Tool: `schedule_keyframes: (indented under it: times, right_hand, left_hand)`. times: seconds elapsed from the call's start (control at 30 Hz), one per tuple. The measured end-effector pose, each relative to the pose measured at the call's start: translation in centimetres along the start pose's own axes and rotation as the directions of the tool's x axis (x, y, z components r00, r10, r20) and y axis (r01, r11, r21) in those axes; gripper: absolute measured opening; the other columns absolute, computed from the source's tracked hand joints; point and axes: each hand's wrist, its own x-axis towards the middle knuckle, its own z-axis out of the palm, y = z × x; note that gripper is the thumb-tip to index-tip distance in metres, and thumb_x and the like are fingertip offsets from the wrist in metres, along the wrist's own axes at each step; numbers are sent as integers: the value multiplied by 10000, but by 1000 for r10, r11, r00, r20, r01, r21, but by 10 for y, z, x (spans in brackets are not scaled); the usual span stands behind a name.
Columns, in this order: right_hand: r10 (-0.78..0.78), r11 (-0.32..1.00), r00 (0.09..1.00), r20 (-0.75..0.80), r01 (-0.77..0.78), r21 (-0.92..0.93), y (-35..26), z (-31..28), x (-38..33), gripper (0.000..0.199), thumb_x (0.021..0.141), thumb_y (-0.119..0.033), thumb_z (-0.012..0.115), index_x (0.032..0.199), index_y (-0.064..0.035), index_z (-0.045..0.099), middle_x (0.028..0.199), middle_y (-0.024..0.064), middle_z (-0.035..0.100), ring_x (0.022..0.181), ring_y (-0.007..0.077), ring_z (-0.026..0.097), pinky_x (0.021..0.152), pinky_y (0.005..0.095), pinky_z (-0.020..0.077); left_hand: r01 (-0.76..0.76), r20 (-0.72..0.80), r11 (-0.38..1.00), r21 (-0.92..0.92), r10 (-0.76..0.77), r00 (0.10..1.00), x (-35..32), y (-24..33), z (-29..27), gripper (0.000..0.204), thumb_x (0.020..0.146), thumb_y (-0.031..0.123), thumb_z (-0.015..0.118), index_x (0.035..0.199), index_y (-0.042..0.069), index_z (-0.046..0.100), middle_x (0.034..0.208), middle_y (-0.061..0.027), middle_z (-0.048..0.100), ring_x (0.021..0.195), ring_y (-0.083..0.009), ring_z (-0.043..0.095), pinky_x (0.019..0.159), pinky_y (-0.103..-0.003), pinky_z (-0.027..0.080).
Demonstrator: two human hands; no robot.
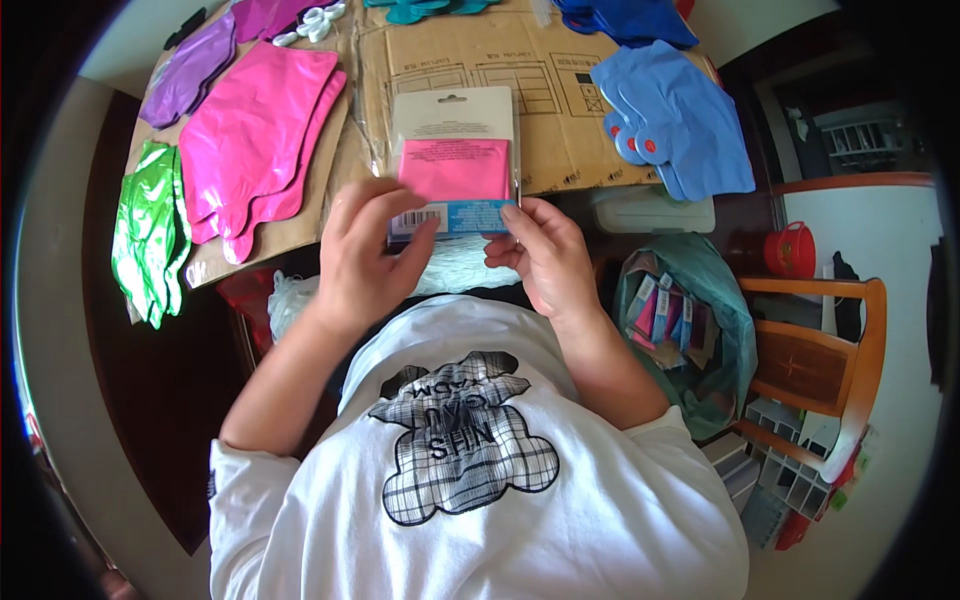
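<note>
A flat clear packet [456, 165] with a hang hole stands upright in front of me at the cardboard's near edge. Inside it shows a folded pink sheet, with a white card above and a blue barcode strip below. My right hand [548, 255] pinches the packet's lower right corner between thumb and fingers. Beside the lower left corner, my left hand [370, 250] has its thumb and fingers apart, slightly blurred; it grips nothing that I can see. Left of the packet lie glossy pink foil pieces [260, 130], like deflated balloons.
Cardboard [560, 150] covers the table. Around it lie green foil pieces [147, 235], purple ones [190, 70], light blue ones [680, 115] and dark blue ones [640, 20]. A green plastic bag [715, 385] of packets hangs open at my right, near a wooden chair [810, 365].
</note>
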Motion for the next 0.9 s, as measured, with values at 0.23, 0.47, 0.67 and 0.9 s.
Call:
schedule_keyframes:
  times: [0.23, 0.47, 0.67, 0.9]
  right_hand:
    - [67, 996, 991, 113, -60, -62, 5, -2, -6, 232, 914, -112, 634, 1091, 18, 560, 923, 88, 664, 768, 139, 652, 712, 277, 559]
    - [117, 983, 987, 113, -99, -153, 7, -5, -17, 246, 923, -145, 632, 1111, 5, 583, 920, 74, 663, 770, 120, 632, 713, 263, 537]
    - [155, 984, 982, 104, -163, 77, 27, -3, -27, 171, 938, -182, 621, 1022, -33, 625, 893, 43, 651, 763, 123, 597, 753, 290, 507]
    - [12, 989, 1000, 16, -15, 147, 47, -3, -22, 154, 930, -182, 634, 998, -43, 639, 907, 49, 668, 745, 121, 589, 720, 270, 489]
  left_hand:
    - [681, 453, 4, -732, -744, 491, -62, 20, 9, 329, 921, 126, 633, 1201, 25, 495, 1149, -101, 612, 1071, -200, 614, 881, -325, 527]
    - [584, 569, -214, -783, -624, 535, -58, 16, 11, 201, 931, 48, 591, 1129, 12, 583, 1050, -106, 673, 962, -187, 665, 887, -330, 542]
    - [550, 504, -180, -816, -686, 524, -74, 18, 25, 192, 909, 49, 627, 1093, -7, 622, 1002, -94, 688, 892, -162, 663, 853, -313, 545]
    - [579, 486, -124, -805, -697, 527, -71, 21, 29, 182, 917, 78, 627, 1083, 6, 641, 983, -89, 693, 863, -155, 663, 822, -309, 554]
